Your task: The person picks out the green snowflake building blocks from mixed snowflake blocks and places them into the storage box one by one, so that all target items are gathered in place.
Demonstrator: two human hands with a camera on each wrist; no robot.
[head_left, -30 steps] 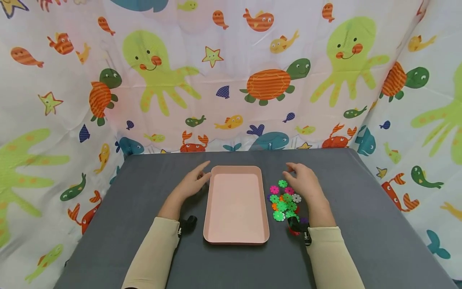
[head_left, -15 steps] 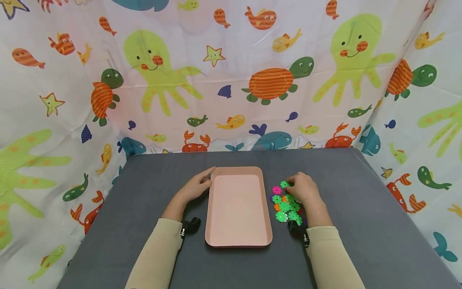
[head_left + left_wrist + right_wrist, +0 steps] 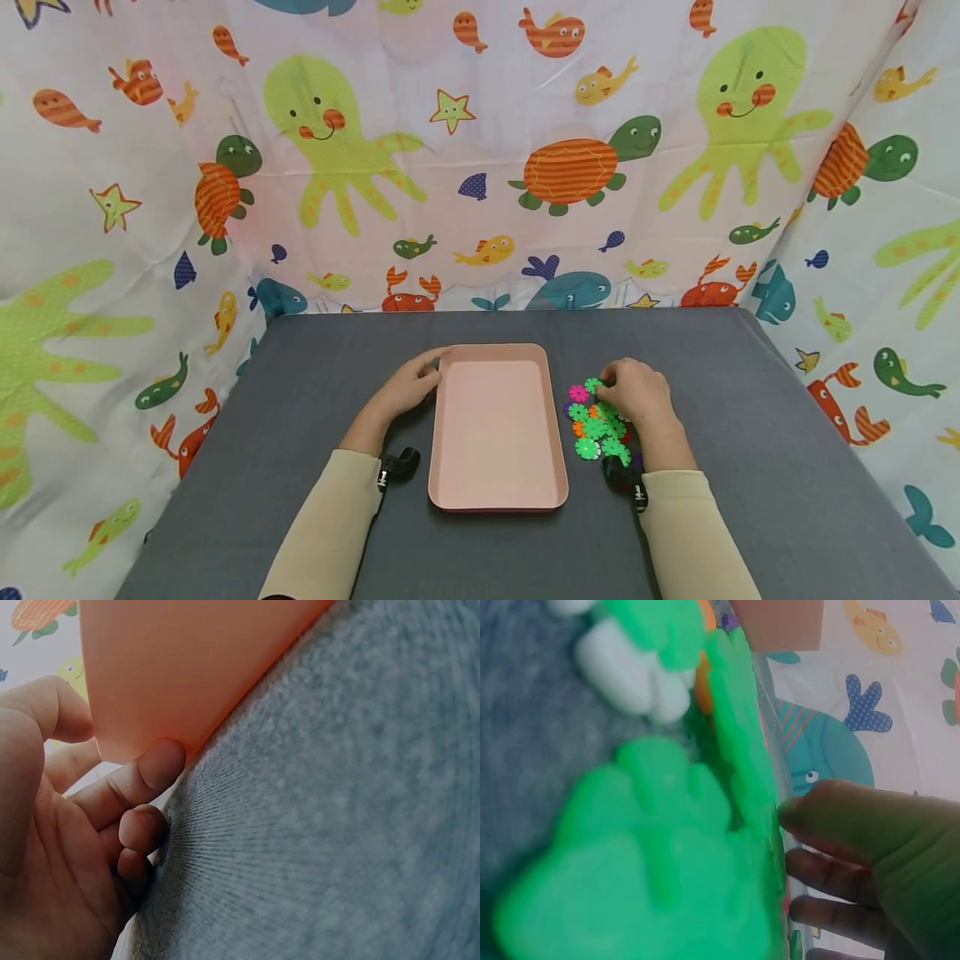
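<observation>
- While a green notched disc lies right of the pink tray, the right hand is at it, fingers bent, narrowly spaced; whether they pinch, I cannot tell.
- Taking up this disc seems the step in hand; next likely calls for a secure pinch.
- The left hand touches the tray's far-left corner, fingers relaxed.
</observation>
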